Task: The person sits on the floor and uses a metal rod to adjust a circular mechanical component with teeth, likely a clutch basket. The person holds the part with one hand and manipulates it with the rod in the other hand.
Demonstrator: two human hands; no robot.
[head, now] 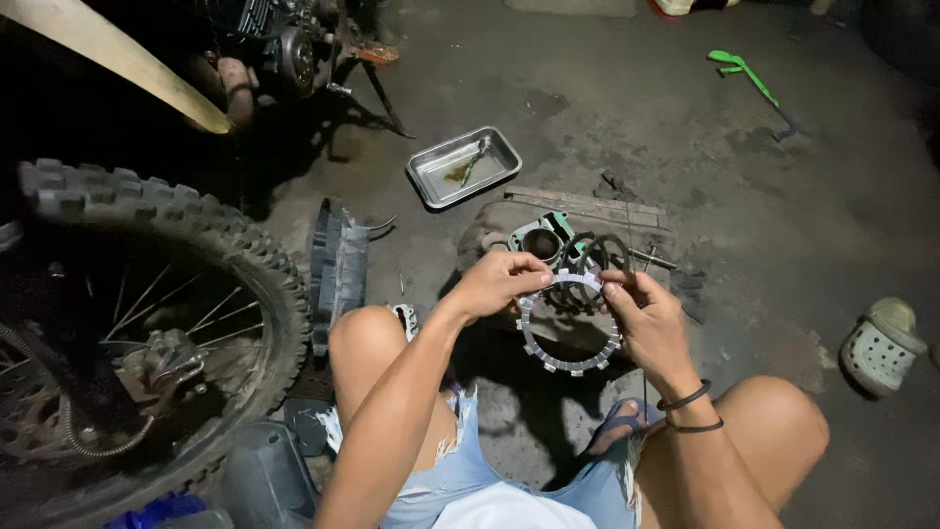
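Both my hands hold a grey toothed clutch ring (571, 363) upright in front of me, above the floor between my knees. My left hand (496, 282) pinches its top left edge, and my right hand (644, 318) grips its top right edge; two dark bands sit on that wrist. Just beyond the ring, several dark rings (590, 257) lean together beside a greenish engine part (541, 238) on a worn block.
A knobby motorcycle wheel (147, 294) fills the left. A metal tray (463, 166) with a small tool lies farther off on the concrete floor. A light clog (881, 345) sits at right, a green-handled tool (749, 78) at the back right, an engine (294, 44) at top left.
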